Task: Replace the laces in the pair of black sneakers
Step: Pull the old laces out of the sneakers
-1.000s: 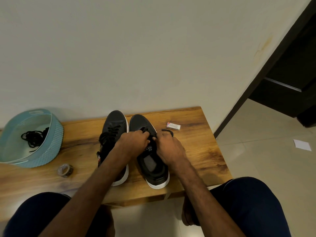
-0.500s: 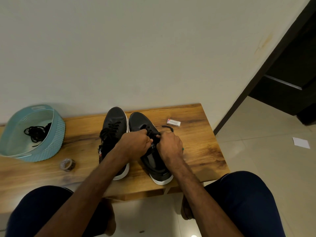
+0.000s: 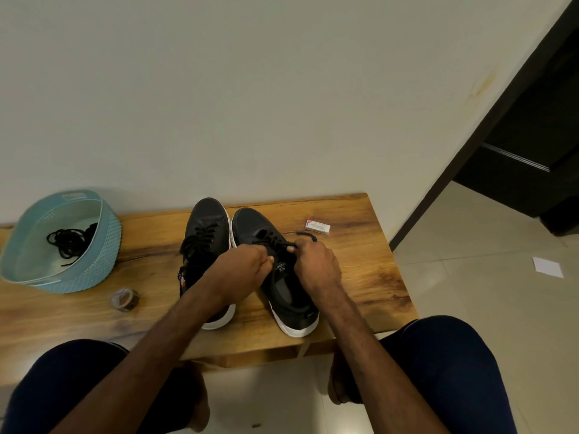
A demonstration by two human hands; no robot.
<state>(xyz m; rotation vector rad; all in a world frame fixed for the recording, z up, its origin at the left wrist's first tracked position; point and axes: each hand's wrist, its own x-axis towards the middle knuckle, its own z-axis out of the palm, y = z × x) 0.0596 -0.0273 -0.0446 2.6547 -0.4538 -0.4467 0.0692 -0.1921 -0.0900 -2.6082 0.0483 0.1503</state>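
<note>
Two black sneakers with white soles stand side by side on a wooden bench (image 3: 360, 277), toes toward the wall. The left sneaker (image 3: 205, 233) is laced. Over the tongue of the right sneaker (image 3: 250, 223), my left hand (image 3: 241, 267) and my right hand (image 3: 316, 264) each pinch the black lace (image 3: 275, 242) that runs across its eyelets. A loose lace end (image 3: 308, 235) curls on the bench just beyond my right hand. My fingertips are mostly hidden behind the knuckles.
A light blue basket (image 3: 103, 255) at the bench's left end holds a tangle of black laces (image 3: 67, 244). A small roll of tape (image 3: 125, 299) lies in front of it. A small white box (image 3: 317, 227) sits behind the right sneaker. My knees frame the bench's front edge.
My hands have shifted a little apart on the right sneaker, drawing the lace across its eyelets. The head view has moved slightly; the shoes stay in place.
</note>
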